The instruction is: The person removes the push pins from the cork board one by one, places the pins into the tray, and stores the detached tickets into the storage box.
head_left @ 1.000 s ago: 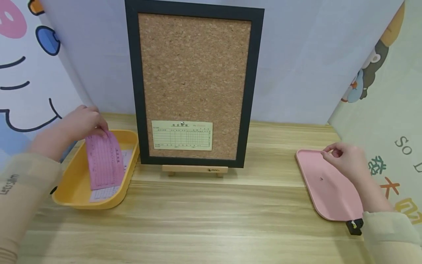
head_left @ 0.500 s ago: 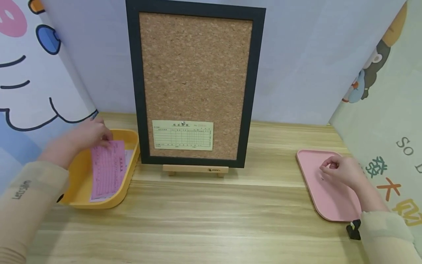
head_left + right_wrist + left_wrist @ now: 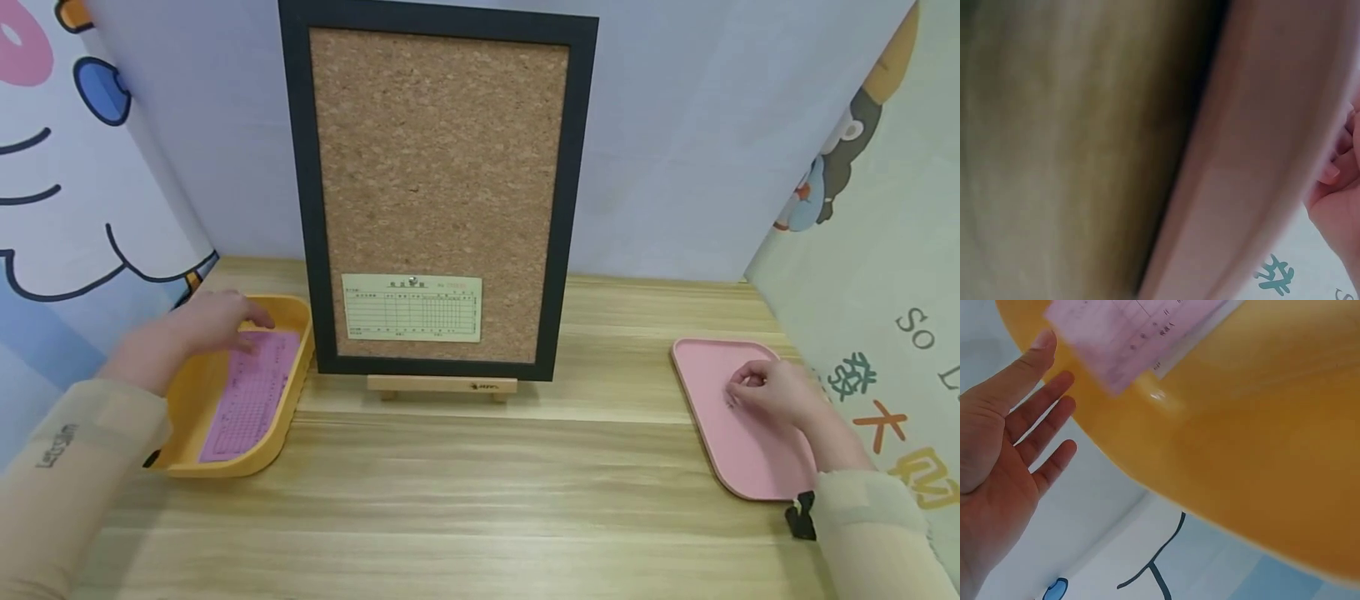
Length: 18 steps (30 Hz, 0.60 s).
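Observation:
My left hand (image 3: pixel 217 323) hovers over a yellow tray (image 3: pixel 180 408), its fingers apart and holding nothing. Beneath it a pink printed form slip (image 3: pixel 251 400) lies in the tray; the left wrist view shows a white sheet (image 3: pixel 1200 337) under this slip (image 3: pixel 1129 344). On the right, my right hand (image 3: pixel 772 396) reaches down into a pink tray (image 3: pixel 761 467), thumb and index finger close together. Their tips are right at a tiny pin (image 3: pixel 730 403), largely hidden; I cannot tell whether they pinch it. In the right wrist view the hand (image 3: pixel 1338 194) is mostly cut off.
A black-framed cork board (image 3: pixel 442 167) stands between the trays on a small wooden easel (image 3: pixel 442 384). A pale green form (image 3: pixel 412 308) is fixed low on it by a pushpin (image 3: pixel 412 281). A black clip-like object (image 3: pixel 802 517) sits by the pink tray's near corner.
My left hand has lowered the pink slip flat into the yellow tray and let go of it. My right hand has come down and nearer to the pin in the pink tray.

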Motion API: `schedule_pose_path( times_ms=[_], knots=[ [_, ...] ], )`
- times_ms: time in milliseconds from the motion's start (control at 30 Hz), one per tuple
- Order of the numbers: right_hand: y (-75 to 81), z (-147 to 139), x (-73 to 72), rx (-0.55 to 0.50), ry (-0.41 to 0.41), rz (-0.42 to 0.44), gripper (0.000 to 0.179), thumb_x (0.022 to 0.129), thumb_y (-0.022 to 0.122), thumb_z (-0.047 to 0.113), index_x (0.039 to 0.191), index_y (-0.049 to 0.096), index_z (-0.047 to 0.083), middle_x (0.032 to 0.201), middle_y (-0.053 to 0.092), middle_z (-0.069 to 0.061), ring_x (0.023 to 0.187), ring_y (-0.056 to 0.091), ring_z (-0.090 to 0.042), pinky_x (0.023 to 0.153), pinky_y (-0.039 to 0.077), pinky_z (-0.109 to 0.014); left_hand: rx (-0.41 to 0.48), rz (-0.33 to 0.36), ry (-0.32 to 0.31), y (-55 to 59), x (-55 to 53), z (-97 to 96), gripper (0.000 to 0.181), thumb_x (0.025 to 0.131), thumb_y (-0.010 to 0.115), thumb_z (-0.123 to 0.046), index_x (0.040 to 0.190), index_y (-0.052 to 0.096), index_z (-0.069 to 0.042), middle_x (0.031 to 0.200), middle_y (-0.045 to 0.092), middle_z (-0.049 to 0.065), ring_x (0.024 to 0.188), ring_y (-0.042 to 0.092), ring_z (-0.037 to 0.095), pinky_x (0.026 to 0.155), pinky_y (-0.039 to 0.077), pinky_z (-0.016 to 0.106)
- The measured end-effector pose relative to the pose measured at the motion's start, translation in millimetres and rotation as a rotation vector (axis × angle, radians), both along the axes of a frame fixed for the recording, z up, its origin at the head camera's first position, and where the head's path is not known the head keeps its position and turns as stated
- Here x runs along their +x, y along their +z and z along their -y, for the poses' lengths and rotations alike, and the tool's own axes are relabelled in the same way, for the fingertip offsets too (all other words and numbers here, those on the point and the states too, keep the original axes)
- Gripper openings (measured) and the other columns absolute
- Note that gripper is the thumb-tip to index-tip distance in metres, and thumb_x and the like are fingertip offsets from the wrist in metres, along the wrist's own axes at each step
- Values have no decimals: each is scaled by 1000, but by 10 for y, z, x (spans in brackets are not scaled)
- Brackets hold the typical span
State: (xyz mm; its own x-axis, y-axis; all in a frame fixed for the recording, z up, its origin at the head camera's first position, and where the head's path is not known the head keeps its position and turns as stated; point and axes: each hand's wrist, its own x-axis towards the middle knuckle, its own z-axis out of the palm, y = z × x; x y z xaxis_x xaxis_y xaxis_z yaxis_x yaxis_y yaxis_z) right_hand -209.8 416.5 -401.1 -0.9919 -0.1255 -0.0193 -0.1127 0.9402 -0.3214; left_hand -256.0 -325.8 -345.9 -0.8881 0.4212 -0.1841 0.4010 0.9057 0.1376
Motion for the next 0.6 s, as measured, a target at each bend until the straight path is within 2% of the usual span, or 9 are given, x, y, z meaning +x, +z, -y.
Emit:
schedule_pose_path(
  times_ms=[100, 200, 467, 600],
  knots=[
    [-12, -13, -6, 4, -3, -2, 18, 85, 68, 26, 86, 70, 8, 73, 60, 2, 65, 47, -13, 59, 37, -27, -8, -25, -5, 26, 23, -58, 32, 81, 73, -15, 111, 67, -5, 114, 62, 22, 106, 53, 42, 90, 40, 60],
    [-10, -21, -2, 8, -2, -5, 18, 85, 67, 25, 87, 69, 7, 72, 59, 1, 65, 46, -14, 59, 36, -27, -16, -63, -1, 57, 48, -115, 35, 83, 72, -17, 114, 65, -3, 117, 60, 25, 109, 53, 44, 90, 40, 60],
    [93, 5, 54, -40, -25, 12, 23, 89, 64, 25, 95, 65, 3, 74, 56, -4, 62, 45, -14, 55, 36, -27, 51, -183, 83, 167, 171, -257, 48, 86, 69, -22, 126, 55, -1, 130, 50, 28, 119, 45, 47, 95, 36, 61],
    [137, 34, 79, -60, -5, -48, 19, 88, 66, 21, 94, 64, 3, 73, 55, -4, 59, 44, -9, 53, 37, -25, 82, -244, 111, 209, 217, -322, 54, 87, 67, -23, 133, 47, 0, 134, 46, 28, 122, 41, 48, 98, 32, 62]
  ],
)
